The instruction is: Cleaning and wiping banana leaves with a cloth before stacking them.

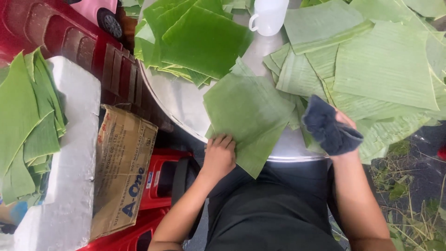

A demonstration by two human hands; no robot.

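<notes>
Worktop: round metal worktop — heaped with cut leaves; white cup at far edge
Left hand: grip flat, fingers spread on banana leaf at near rim
Right hand: grip clamped on dark cloth
Surroundings: foam box, cardboard — outdoors

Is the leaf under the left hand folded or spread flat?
Spread flat: the banana leaf piece lies open on the metal tray, left hand pressing its near corner.
</notes>
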